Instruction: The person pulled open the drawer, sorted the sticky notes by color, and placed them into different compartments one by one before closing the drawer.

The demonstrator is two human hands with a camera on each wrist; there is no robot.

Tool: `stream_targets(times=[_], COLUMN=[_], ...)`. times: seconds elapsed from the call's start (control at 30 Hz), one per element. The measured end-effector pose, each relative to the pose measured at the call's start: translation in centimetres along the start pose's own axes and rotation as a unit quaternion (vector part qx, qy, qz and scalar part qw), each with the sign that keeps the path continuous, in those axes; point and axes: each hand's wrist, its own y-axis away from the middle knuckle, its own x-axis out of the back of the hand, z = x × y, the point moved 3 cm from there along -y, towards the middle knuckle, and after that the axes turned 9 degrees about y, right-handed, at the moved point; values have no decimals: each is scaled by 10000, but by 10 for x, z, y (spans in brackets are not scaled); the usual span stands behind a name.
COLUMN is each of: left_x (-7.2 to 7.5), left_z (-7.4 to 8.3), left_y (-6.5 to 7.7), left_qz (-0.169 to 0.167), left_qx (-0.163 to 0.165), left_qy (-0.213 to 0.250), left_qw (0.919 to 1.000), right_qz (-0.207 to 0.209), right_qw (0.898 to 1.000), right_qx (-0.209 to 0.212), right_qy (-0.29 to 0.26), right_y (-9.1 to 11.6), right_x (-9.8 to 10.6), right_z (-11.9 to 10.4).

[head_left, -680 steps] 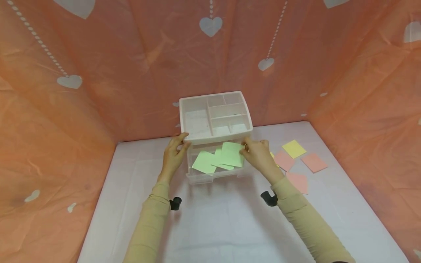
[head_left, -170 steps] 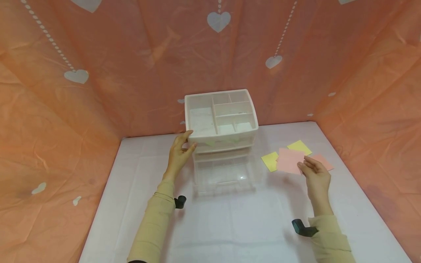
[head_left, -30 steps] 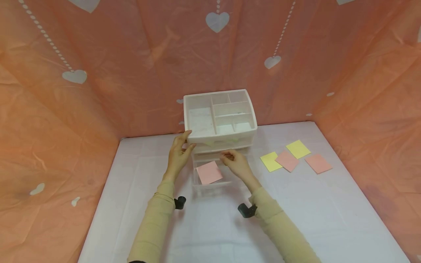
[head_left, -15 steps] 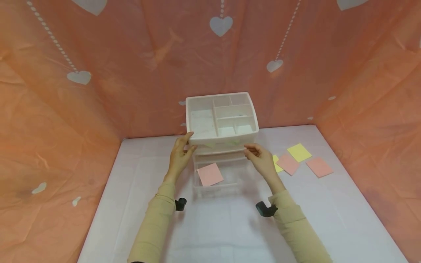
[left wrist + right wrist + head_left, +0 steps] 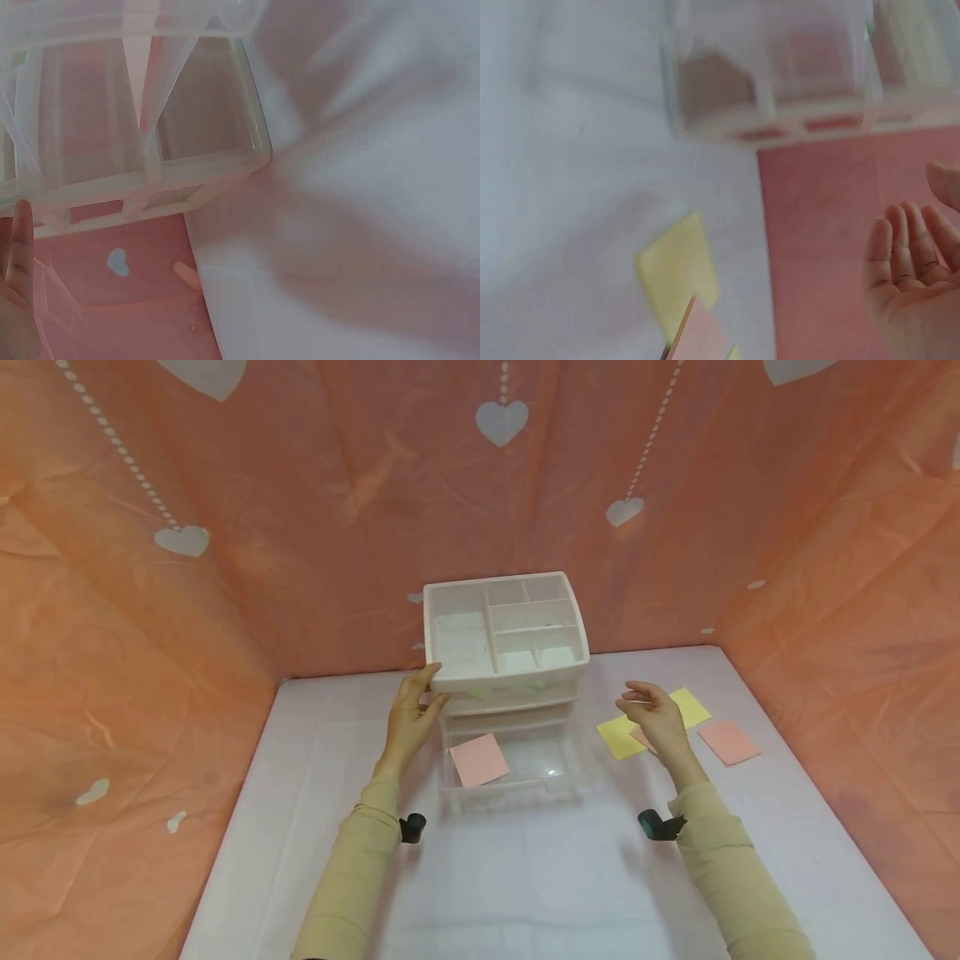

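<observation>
A white plastic drawer organizer (image 5: pixel 507 675) stands at the back of the table, its top divided into compartments. My left hand (image 5: pixel 408 718) grips its front left corner, fingers at the top rim and thumb on the front. Below, the clear lower drawer (image 5: pixel 536 760) is pulled out, with a pink sticky note pad (image 5: pixel 480 760) lying at its left side. Green shows faintly through the closed upper drawer (image 5: pixel 498 697). My right hand (image 5: pixel 660 722) holds nothing, fingers loosely bent, above a partly hidden pink note pad (image 5: pixel 699 334) and between two yellow pads (image 5: pixel 619 739).
Another pink pad (image 5: pixel 730 742) lies farther right, and the second yellow pad (image 5: pixel 692 707) lies behind the right hand. A white cloth covers the table (image 5: pixel 495 885). An orange curtain (image 5: pixel 337 527) with hearts rises behind the organizer and at both sides.
The upper drawer with green notes, open earlier, is closed, and the lower one is out. A pink pad my right hand held is now inside it. That hand has moved right, away from the drawer.
</observation>
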Motion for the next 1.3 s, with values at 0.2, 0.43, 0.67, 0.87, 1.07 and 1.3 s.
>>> stream_targets(times=[0.2, 0.43, 0.67, 0.87, 1.07, 1.3], left_x=[0, 0, 0, 0, -1, -1], left_z=[-2, -2, -2, -1, -1, -2], left_y=[0, 0, 1, 2, 1, 0], left_qz=[38, 18, 13, -29, -32, 4], left_qx=[36, 25, 43, 80, 14, -52], left_qy=[3, 29, 38, 26, 65, 7], left_qw=[10000, 10000, 10000, 10000, 10000, 10000], right_qz=[-351, -523, -559, -365, -634, -607], right_qw=[9989, 9953, 9889, 9876, 9852, 9836], right_qx=[-309, -749, -1345, -1529, -1346, -1025], right_qy=[8, -309, -309, 17, 848, 1355], right_y=[-7, -16, -17, -17, -17, -19], right_x=[17, 26, 25, 23, 24, 22], right_z=[26, 56, 86, 113, 121, 125])
